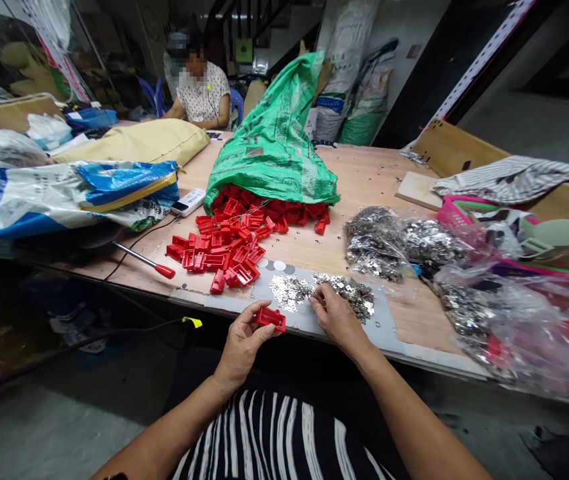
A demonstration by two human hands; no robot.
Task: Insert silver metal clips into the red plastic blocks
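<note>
Between the thumb and fingers of my left hand (242, 340) is a red plastic housing (271, 319), hollow and roughly rectangular, held just off the table's front edge. My right hand (337, 316) has its fingertips pinched together at the small metal pieces; what they grip, if anything, is too small to make out. One heap of flat shiny metal pieces (289, 292) lies left of those fingertips. A second, darker heap of metal pieces (359, 297) lies behind and right of them. Both heaps rest on a grey mat (387, 327). Many loose red housings (214, 250) are piled to the left.
A green woven sack (274, 147) spills red housings. Clear bags of metal parts (379, 243) and a pink basket (457, 223) stand right. At left are a white-blue sack (39, 197), a red-handled lever (164, 271) and a white device (189, 202). A person (209, 93) sits across the table.
</note>
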